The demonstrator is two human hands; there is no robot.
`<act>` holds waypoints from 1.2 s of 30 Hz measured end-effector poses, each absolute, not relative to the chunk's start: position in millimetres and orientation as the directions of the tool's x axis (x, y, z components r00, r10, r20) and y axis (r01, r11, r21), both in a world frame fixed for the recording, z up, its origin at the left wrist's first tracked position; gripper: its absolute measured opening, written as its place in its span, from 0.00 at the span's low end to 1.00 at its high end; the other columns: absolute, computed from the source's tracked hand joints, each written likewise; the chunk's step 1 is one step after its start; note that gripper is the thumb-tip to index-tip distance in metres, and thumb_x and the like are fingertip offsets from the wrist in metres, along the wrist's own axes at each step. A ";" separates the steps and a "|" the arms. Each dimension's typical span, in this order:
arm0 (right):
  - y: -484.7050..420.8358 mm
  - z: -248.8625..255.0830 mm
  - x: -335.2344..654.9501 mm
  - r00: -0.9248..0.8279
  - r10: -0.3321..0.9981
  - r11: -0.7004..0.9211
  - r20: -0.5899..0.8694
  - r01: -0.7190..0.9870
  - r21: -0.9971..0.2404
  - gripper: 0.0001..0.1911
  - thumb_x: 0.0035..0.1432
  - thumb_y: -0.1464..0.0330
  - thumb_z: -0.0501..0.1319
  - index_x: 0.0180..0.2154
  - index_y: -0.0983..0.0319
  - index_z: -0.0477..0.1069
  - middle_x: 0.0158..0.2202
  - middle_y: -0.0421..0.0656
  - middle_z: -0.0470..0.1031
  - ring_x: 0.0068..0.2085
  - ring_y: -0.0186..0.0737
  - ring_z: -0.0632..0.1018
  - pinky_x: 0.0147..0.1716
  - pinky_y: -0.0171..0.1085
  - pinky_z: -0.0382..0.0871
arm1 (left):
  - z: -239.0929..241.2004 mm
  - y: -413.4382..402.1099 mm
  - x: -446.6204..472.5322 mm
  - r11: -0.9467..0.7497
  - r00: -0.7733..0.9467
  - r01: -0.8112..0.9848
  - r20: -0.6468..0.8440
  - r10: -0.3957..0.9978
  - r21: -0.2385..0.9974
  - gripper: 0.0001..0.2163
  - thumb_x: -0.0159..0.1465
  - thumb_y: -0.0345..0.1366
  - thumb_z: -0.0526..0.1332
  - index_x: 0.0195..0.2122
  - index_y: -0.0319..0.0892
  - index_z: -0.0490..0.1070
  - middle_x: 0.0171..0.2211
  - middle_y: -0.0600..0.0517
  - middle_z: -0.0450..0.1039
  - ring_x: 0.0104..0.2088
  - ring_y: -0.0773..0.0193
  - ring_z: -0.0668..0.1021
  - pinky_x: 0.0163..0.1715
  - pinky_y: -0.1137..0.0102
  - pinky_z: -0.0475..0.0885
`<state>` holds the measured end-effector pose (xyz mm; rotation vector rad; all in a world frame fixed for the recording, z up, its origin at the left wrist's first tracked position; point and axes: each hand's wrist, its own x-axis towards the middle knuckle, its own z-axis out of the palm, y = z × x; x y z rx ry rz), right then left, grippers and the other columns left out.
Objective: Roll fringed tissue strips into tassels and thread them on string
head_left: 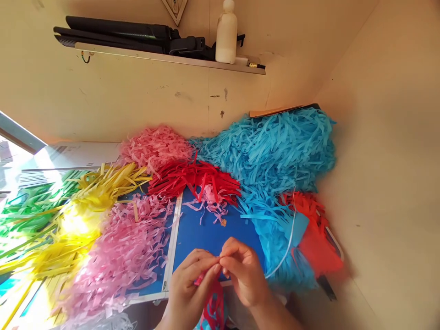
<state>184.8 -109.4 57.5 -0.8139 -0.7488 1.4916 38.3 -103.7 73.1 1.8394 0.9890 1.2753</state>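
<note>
Both bare hands meet above the near edge of a blue tabletop (213, 240) with white edging strips. Left hand (190, 279): fingers closed on a bundle of thin red and light-blue paper strips (215, 305), which hangs beneath it; thumb and forefinger pinched at the tip. Right hand (248, 275): thumb and forefinger brought together at the left fingertips, touching there; whether they grip a strip cannot be told, the spot being mostly covered by the fingers. Left of the hands lies a loose heap of lilac-pink crinkled paper shreds (125, 254); beyond it, long yellow paper strips (80, 217), then green paper strips (29, 206) farthest left. Ahead, a spread of red paper strips (192, 178) lies in front of a salmon-pink shredded-paper heap (158, 146). A large sky-blue shredded-paper pile (278, 149) stands at the back right, against the wall; a thin white cord (291, 233) crosses blue strips nearer the right hand. Above, a narrow wall shelf (165, 57) carries a white plastic bottle (227, 39).
</note>
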 end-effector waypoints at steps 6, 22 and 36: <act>-105.3 62.7 173.8 0.121 0.975 0.202 0.188 -0.116 -0.973 0.03 0.57 0.68 0.67 0.31 0.57 0.77 0.30 0.38 0.73 0.32 0.35 0.74 0.34 0.33 0.69 | 66.3 -102.2 38.6 -0.387 0.104 0.239 0.373 0.922 0.890 0.05 0.65 0.33 0.62 0.37 0.45 0.79 0.32 0.50 0.78 0.32 0.63 0.79 0.31 0.73 0.76; 21.2 19.7 240.6 -0.003 0.997 -0.023 -0.078 0.941 -0.338 0.11 0.63 0.76 0.57 0.37 0.64 0.78 0.41 0.51 0.77 0.41 0.44 0.78 0.40 0.37 0.67 | 58.9 -93.6 46.0 0.448 0.218 -0.274 -0.399 0.891 0.851 0.24 0.55 0.60 0.65 0.28 0.42 0.64 0.18 0.62 0.57 0.16 0.78 0.52 0.16 0.79 0.48; -18.0 31.8 254.4 -0.060 0.995 0.019 -0.076 0.893 -0.451 0.12 0.62 0.76 0.58 0.43 0.61 0.77 0.43 0.47 0.79 0.42 0.43 0.78 0.41 0.36 0.67 | 39.2 -82.6 44.0 0.332 0.072 -0.120 -0.325 0.943 0.936 0.22 0.55 0.58 0.65 0.29 0.42 0.68 0.21 0.58 0.67 0.17 0.73 0.62 0.18 0.77 0.53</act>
